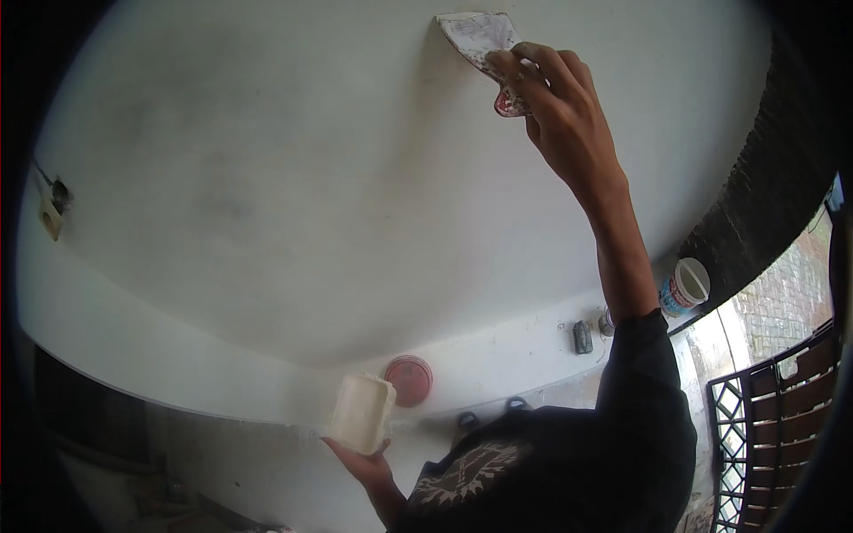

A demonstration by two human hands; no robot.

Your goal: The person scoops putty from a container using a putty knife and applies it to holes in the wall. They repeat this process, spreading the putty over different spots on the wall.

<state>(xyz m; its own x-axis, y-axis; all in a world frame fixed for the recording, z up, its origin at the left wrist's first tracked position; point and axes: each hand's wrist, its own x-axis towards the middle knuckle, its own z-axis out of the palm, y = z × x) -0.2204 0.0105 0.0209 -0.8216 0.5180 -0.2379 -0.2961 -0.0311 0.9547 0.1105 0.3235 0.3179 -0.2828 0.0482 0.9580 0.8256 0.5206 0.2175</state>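
High up against the pale wall (311, 160), my right hand (564, 107) grips a scraper (480, 43) with a whitish, smeared blade and a reddish lower end. The blade lies at the wall surface, and my fingers press on its near side. Lower down, my left hand (364, 462) holds a cream rectangular tray (360, 413) from below, its hollow side facing me. The tray's inside is pale, and its contents are hard to tell. Beside the tray, a round red lid or dish (409, 381) sits on the ledge (480, 355).
A dark object (582, 338) lies on the ledge near my right sleeve. Behind it stands a labelled bucket (684, 287). A socket (51, 218) with wires hangs at the far left. A slatted gate (791, 417) stands at the lower right. Sandals show below the ledge.
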